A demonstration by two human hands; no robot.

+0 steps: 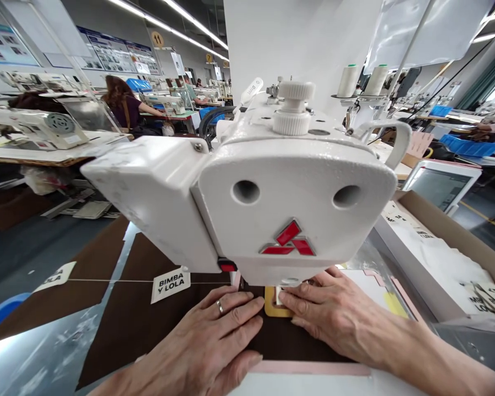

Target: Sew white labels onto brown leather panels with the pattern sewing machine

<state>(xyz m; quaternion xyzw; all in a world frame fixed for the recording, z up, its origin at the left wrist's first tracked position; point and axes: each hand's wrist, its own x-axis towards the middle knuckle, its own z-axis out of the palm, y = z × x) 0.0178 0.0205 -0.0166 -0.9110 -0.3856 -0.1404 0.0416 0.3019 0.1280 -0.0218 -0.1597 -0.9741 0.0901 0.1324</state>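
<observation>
A white sewing machine head (272, 187) fills the middle of the view. Under it lies dark brown fabric (148, 319) on the table. My left hand (214, 341), with a ring on one finger, lies flat on the fabric with fingers stretched toward the needle area. My right hand (334, 313) also presses flat, its fingertips touching a small white label (279, 297) inside a yellow guide frame (272, 311) just below the machine's foot. The needle itself is hidden by the machine head.
Two white "BIMBA Y LOLA" labels (170, 284) (55, 276) sit sewn on the brown fabric at left, joined by a thread. A cardboard box (449, 236) with white printed pieces stands at right. Thread cones (348, 81) stand behind. Another person (121, 104) sits at a far machine.
</observation>
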